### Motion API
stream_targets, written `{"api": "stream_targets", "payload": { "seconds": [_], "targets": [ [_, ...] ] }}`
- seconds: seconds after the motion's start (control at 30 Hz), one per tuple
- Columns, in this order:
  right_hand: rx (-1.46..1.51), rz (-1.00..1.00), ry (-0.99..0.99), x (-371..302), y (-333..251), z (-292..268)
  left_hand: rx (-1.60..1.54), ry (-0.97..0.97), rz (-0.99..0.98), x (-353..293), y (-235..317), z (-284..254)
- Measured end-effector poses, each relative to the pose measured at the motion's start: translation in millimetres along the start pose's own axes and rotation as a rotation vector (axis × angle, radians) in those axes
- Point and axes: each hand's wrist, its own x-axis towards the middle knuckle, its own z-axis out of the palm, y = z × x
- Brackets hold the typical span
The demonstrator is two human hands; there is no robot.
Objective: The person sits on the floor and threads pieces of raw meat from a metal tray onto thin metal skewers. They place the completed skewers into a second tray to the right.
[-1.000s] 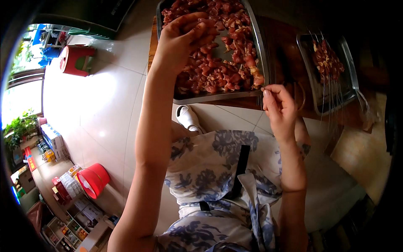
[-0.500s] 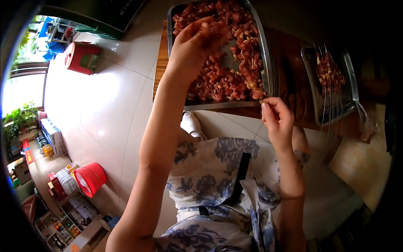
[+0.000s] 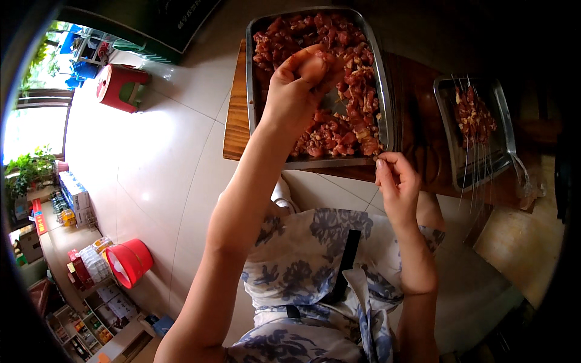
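A large metal tray [image 3: 387,115] on the wooden table holds many small chunks of raw red meat [image 3: 330,136]. Over its middle, my left hand [image 3: 302,85] is curled, with a piece of raw meat showing at its fingers; part of its grip is hidden. My right hand [image 3: 399,184] is at the tray's near right corner, thumb and fingers pinched together. A tiny brownish bit shows at those fingertips, but what they hold is too small to make out. To the right, a smaller metal tray [image 3: 445,130] carries meat skewers [image 3: 475,118] with thin metal rods.
Thin metal skewers [image 3: 397,91] lie on the dark wooden table [image 3: 417,151] beside the large tray. A clear plastic bag [image 3: 523,175] hangs at the smaller tray's corner. On the tiled floor to the left stand a red stool [image 3: 118,88] and a red bucket [image 3: 130,262].
My left hand has shifted slightly right and nearer over the meat, its fingers more curled. My right hand stays pinched at the tray corner. The whole view has tilted a little.
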Motion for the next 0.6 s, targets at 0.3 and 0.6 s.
{"api": "stream_targets", "payload": {
  "seconds": [0.3,0.6],
  "targets": [
    [-0.002,0.003,0.034,-6.4,1.8,10.7,-0.282,0.138,0.085,-2.6,-16.1,6.2],
    [-0.033,-0.048,0.035,-5.2,8.9,13.0,-0.313,0.16,0.052,-10.0,-22.1,16.4]
  ]
}}
